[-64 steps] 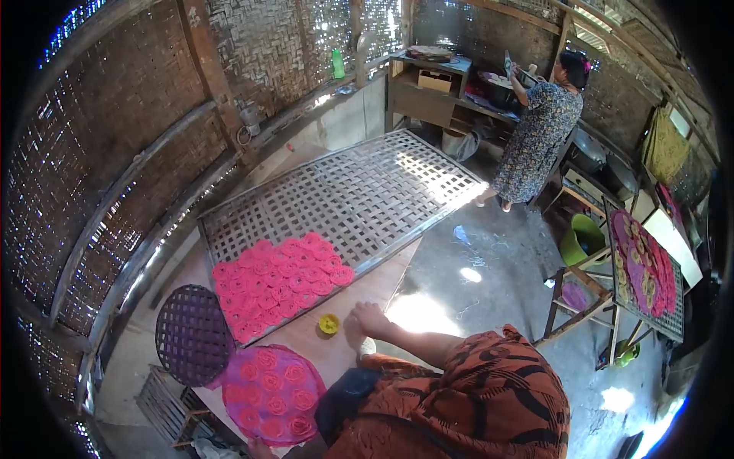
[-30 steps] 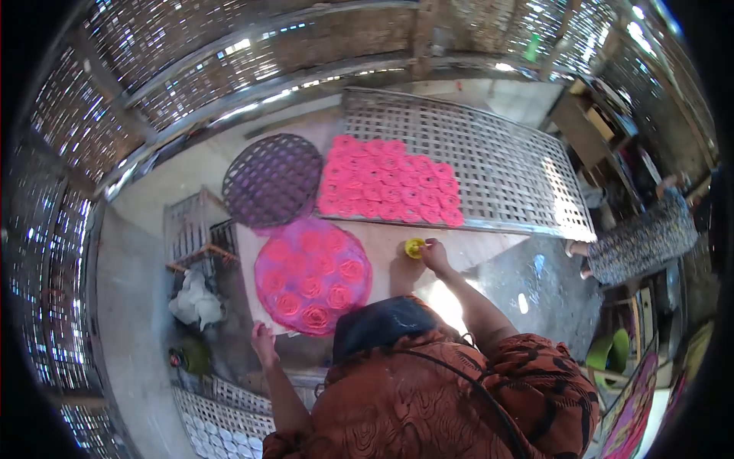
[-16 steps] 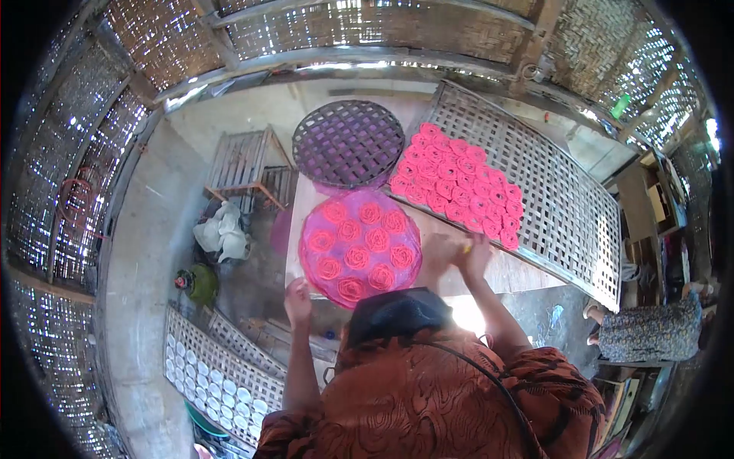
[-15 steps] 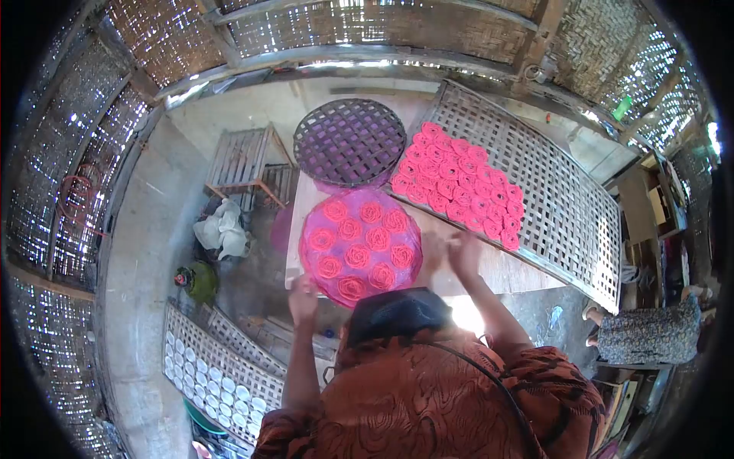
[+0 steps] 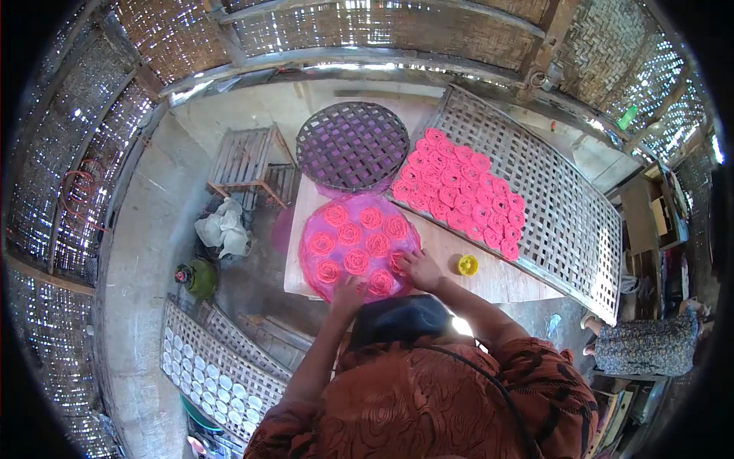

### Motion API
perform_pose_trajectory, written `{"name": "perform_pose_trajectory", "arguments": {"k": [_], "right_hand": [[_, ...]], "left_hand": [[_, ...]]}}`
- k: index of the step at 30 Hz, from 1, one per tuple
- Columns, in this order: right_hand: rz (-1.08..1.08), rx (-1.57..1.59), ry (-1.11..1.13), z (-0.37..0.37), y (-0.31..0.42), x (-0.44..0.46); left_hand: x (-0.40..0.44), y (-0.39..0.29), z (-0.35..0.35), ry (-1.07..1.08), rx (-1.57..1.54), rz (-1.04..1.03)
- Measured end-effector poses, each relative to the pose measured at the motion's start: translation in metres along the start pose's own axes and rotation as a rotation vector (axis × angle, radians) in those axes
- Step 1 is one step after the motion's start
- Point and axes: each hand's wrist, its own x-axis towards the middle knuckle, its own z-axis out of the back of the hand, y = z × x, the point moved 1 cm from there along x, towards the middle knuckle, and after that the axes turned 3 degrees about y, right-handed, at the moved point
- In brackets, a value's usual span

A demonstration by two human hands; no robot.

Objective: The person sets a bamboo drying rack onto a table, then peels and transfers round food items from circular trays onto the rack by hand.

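A round tray (image 5: 307, 284) lined with purple-pink sheeting lies on the table before me. Several flat pink coils of strands, shaped like roses, are spread over it; one pink coil (image 5: 355, 262) sits near the middle. My left hand (image 5: 349, 297) is at the tray's front edge, its fingers bent onto a coil that it mostly hides. At the right side, my right hand (image 5: 420, 269) has its fingers curled at the edge of another pink coil (image 5: 397, 263). Both coils still rest on the tray. A small yellow ring-shaped object (image 5: 467, 265) lies right of my right hand.
A long woven rack (image 5: 558, 199) leans across the table's right side, with overlapping pink coils (image 5: 459, 191) on it. Behind the tray is a dark round lattice basket (image 5: 352, 145). A wooden bench (image 5: 241, 157) and green gas cylinder (image 5: 200, 279) are left; another person (image 5: 646, 340) is right.
Both hands have moved inward from the tray's sides onto coils. The yellow object now shows on the table where my right hand was.
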Motion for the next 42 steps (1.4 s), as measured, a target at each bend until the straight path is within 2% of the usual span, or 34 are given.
{"name": "perform_pose_trajectory", "arguments": {"k": [2, 4, 6, 7, 9, 10, 12, 14, 16, 18, 20, 21, 22, 23, 24, 25, 26, 28, 29, 30, 31, 33, 34, 35, 36, 38, 39, 40, 42], "right_hand": [[0.025, 0.010, -0.058, -0.006, 0.003, -0.002], [0.041, 0.014, -0.121, -0.013, 0.003, -0.001], [-0.236, 0.365, -0.255, -0.012, -0.002, 0.000], [-0.253, 0.362, -0.262, -0.007, -0.005, -0.002], [-0.568, 1.119, -0.397, 0.004, -0.020, -0.008], [-0.585, 1.112, -0.410, 0.006, -0.034, -0.015], [-0.384, 1.971, -0.671, 0.010, -0.068, -0.041], [-0.424, 2.092, -0.887, 0.021, -0.103, -0.081], [-0.548, 1.976, -0.964, 0.056, -0.128, -0.134], [-0.833, 1.588, -0.959, 0.060, -0.170, -0.185], [-0.960, 1.291, -0.936, 0.074, -0.190, -0.223], [-0.977, 1.194, -0.879, 0.064, -0.204, -0.243], [-0.982, 1.197, -0.871, 0.050, -0.228, -0.262], [-1.016, 1.366, -0.845, 0.034, -0.243, -0.271], [-1.047, 1.537, -0.816, 0.025, -0.254, -0.279], [-0.980, 1.631, -0.814, 0.035, -0.248, -0.279], [-0.914, 1.388, -0.663, 0.014, -0.261, -0.288], [-1.007, 1.337, -0.516, -0.019, -0.280, -0.293], [-1.009, 1.347, -0.510, -0.011, -0.278, -0.295], [-0.996, 0.879, -0.440, 0.015, -0.269, -0.294], [-0.944, 0.418, -0.359, 0.040, -0.260, -0.291], [-0.903, 0.960, -0.410, 0.059, -0.260, -0.282], [-0.830, 1.330, -0.405, 0.098, -0.242, -0.271], [-0.765, 1.885, -0.344, 0.123, -0.229, -0.261], [-0.756, 1.888, -0.334, 0.137, -0.224, -0.256], [-0.594, 2.210, -0.203, 0.151, -0.222, -0.249], [-0.537, 1.960, -0.222, 0.141, -0.239, -0.253], [-0.529, 1.956, -0.206, 0.137, -0.253, -0.257], [-0.580, 1.538, -0.472, 0.132, -0.279, -0.264]], "left_hand": [[0.002, 0.004, -0.015, 0.017, 0.077, 0.047], [0.011, -0.006, -0.021, -0.024, 0.241, -0.066], [0.017, -0.020, -0.022, -0.034, 0.245, -0.093], [0.020, -0.028, -0.020, -0.053, 0.253, -0.104], [0.026, -0.028, -0.026, -0.030, 0.264, -0.104], [0.029, -0.025, -0.031, -0.013, 0.275, -0.088], [0.030, -0.019, -0.039, 0.012, 0.301, -0.090], [0.036, -0.018, -0.043, 0.036, 0.324, -0.087], [0.044, -0.025, -0.034, 0.165, 0.286, 0.011], [0.048, -0.034, -0.030, 0.163, 0.281, -0.003], [0.050, -0.040, -0.023, 0.161, 0.280, -0.012], [0.053, -0.042, -0.017, 0.182, 0.382, -0.036], [0.059, -0.053, -0.022, 0.204, 0.483, -0.057], [0.061, -0.053, -0.020, 0.207, 0.484, -0.053], [0.062, -0.052, -0.019, 0.279, 0.403, 0.010], [0.064, -0.059, -0.019, 0.352, 0.322, 0.073], [0.066, -0.067, -0.022, 0.357, 0.324, 0.078], [0.071, -0.101, -0.009, 0.312, 0.098, 0.173], [0.078, -0.160, 0.008, 0.248, 0.122, 0.169], [0.088, -0.193, 0.006, 0.252, 0.127, 0.178], [0.096, -0.219, 0.002, 0.166, 0.098, 0.047], [0.115, -0.274, -0.021, 0.067, 0.079, -0.193], [0.125, -0.302, -0.037, 0.051, 0.091, -0.303], [0.135, -0.319, -0.063, 0.068, 0.067, -0.402], [0.144, -0.332, -0.090, 0.083, 0.043, -0.502], [0.156, -0.367, -0.126, 0.114, 0.189, -0.714], [0.157, -0.379, -0.135, 0.103, 0.192, -0.703], [0.158, -0.387, -0.141, 0.037, 0.186, -0.720], [0.155, -0.388, -0.144, -0.035, 0.185, -0.723]]}}
